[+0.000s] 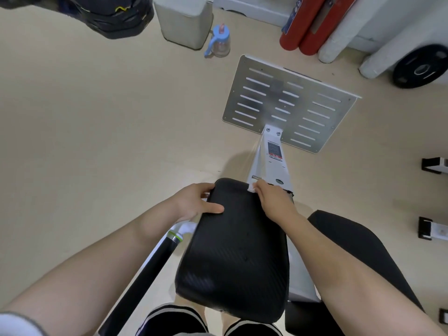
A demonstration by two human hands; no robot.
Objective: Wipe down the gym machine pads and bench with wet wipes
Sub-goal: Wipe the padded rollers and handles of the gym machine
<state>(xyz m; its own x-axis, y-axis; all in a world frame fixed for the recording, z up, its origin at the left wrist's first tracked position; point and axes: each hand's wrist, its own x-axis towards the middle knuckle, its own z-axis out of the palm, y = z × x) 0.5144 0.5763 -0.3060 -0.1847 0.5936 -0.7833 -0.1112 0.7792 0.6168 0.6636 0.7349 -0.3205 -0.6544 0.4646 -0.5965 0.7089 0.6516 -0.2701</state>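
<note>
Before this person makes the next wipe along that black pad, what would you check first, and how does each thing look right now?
1. Wipe in hand: ok. The right hand pinches a white wipe at the pad's far right corner.
2. Pad steadied: ok. The left hand grips the far left edge of the black pad, thumb on top.
3. Wipe wet enough: cannot tell; only a small bit shows.
4. Pad top free of objects: ok. Only the hands touch it.
5. Second pad to the right wiped: cannot tell.
6. Floor ahead: ok. The water bottle stands well away, beyond the metal footplate.
</note>
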